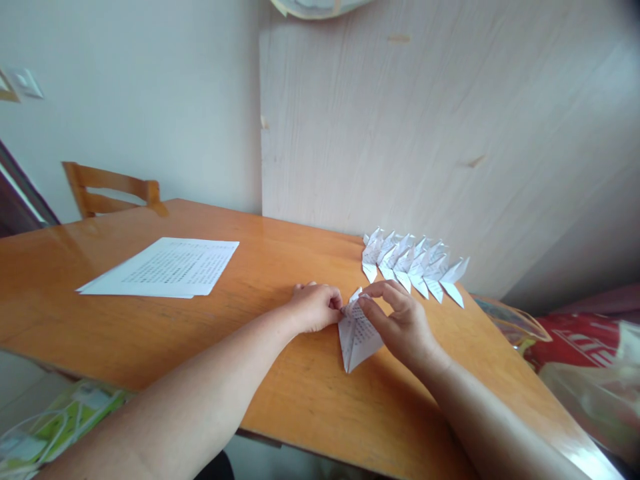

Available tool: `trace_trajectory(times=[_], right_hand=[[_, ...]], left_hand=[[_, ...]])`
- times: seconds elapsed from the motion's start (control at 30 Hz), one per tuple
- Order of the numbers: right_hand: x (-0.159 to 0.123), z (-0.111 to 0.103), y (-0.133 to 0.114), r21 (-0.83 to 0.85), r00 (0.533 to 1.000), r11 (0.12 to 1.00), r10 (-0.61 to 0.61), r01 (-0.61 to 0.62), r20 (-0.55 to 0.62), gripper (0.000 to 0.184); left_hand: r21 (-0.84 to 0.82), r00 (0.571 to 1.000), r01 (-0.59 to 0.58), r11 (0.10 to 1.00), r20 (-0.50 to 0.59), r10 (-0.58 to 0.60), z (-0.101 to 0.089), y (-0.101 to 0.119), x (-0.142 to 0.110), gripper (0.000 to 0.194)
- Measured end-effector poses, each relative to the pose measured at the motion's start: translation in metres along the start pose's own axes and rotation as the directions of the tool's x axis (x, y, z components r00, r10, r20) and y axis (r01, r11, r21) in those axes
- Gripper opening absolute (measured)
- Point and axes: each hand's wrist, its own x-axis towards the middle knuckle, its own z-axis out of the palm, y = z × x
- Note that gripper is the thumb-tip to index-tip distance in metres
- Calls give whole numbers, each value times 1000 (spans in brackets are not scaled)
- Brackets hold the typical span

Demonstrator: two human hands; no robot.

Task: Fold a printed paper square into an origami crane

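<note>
A partly folded piece of printed paper (pixel 357 337), kite-like in outline, lies on the wooden table between my hands, its long point toward me. My left hand (pixel 316 307) has its fingers curled and pinches the paper's left edge. From the right, my right hand (pixel 400 320) grips the upper part of the same paper between thumb and index finger. Those fingers hide some of the folds near the top. Beyond my right hand stand rows of several folded paper figures (pixel 413 263) with upright points, made of similar printed paper.
A stack of printed sheets (pixel 170 270) lies on the left of the wooden table (pixel 270 267). A wooden chair (pixel 113 187) stands behind the table's far left side. Red and clear plastic bags (pixel 575 347) sit past the right edge. A pale board and wall rise behind.
</note>
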Motion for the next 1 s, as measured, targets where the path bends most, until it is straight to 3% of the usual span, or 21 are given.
trace_trajectory(times=[0.23,0.43,0.7,0.87,1.0], right_hand=[[-2,-3,1,-10,997,998,67,-67,-27,16],[-6,-7,-5,31,992,996,78,-82,100,22],[-3,4,9,-45,988,988,149,-150,-29,20],[-1,4,12,-9,972,973,231,-231,-50,24],[-1,3,11,38,969,970,242,-240,-50,26]], left_hand=[[-1,1000,6,1000,-7,-6,0,0,0,12],[6,1000,5,1000,-6,-5,1,0,1,14],[35,999,-30,999,-44,32,3,0,-2,13],[136,981,-161,977,-85,174,4,4,-6,3],[246,955,-252,936,-94,282,4,7,-10,6]])
